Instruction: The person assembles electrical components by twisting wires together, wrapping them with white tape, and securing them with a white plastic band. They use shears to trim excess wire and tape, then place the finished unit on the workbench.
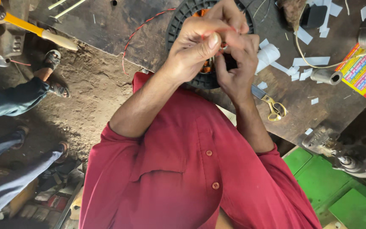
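Both hands pinch shut on a thin red wire: the left hand (195,46) nips it between thumb and forefinger, the right hand (236,70) curls close beside. The red wire (134,36) trails leftward across the counter (106,25); it looks light and springy, best held near its end. Beneath sits a black ribbed disc (176,25), rigid-looking; scissors (270,104) lie right.

A red wire (137,30) is pinched between left hand (193,46) and right hand (234,70) fingers, over a black stator (178,23).
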